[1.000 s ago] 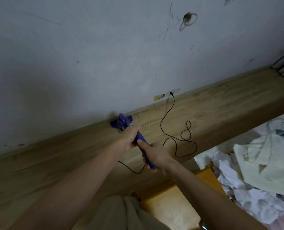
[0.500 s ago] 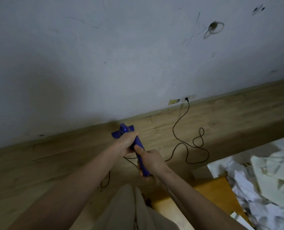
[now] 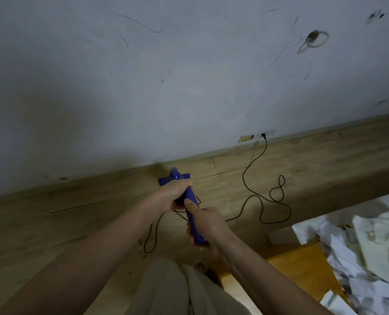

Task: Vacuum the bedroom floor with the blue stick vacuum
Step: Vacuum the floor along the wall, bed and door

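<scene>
Both hands hold the blue stick vacuum [image 3: 190, 208]. The left hand [image 3: 174, 196] wraps the shaft further down; the right hand [image 3: 206, 223] wraps the handle end, thumb laid along the top. The floor head [image 3: 164, 179] sits on the wooden floor [image 3: 75, 221] at 12 o'clock from the hands, close against the base of the wall [image 3: 143, 87].

The power cord [image 3: 257, 201] runs from the wall socket [image 3: 263, 134] at 1 o'clock, loops across the boards at 2 o'clock, and passes under the hands to trail at 7 o'clock.

Status, as a judgement: vacuuming is under way along the wall edge. No visible mark separates cleaned boards from uncleaned ones, so completed area cannot be determined. A few small dark specks lie on the floor at 7 o'clock near the cord, which suggests that strip is not yet done. The floor under the cord loops also appears to need a pass. A pile of crumpled paper and cloth [image 3: 359, 246] lies at 4 o'clock, beside an orange-brown wooden surface [image 3: 302, 264].
</scene>
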Demonstrator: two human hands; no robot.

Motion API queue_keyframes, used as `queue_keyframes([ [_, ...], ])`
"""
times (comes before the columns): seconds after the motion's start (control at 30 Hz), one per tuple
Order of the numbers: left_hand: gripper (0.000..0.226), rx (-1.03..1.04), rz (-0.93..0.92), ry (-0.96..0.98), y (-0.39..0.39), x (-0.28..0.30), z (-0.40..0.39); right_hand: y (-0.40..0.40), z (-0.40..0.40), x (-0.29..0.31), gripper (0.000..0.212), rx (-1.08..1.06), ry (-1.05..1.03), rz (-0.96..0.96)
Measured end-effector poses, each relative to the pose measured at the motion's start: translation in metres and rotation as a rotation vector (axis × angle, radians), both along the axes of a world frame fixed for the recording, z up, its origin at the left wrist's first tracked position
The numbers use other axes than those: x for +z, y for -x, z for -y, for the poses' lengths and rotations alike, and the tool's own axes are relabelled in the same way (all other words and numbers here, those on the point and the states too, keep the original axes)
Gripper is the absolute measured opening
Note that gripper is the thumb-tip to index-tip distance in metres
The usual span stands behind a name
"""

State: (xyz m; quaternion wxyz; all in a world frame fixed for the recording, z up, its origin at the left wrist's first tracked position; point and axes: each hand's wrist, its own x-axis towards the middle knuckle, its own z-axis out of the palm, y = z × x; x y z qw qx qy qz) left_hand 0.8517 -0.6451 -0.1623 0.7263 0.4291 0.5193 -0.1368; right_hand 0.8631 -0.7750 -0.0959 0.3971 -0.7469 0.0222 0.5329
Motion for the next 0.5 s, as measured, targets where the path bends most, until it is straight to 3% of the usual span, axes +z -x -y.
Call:
queue_keyframes([
  [0.33,0.009,-0.076,0.026,-0.066,0.005,-0.011,-0.004,0.016,-0.007,-0.009,0.049,-0.004,0.01,-0.013],
  [0.5,0.018,-0.093,0.051,-0.049,0.001,-0.012,-0.012,0.009,-0.012,-0.012,0.046,0.014,0.005,-0.032],
])
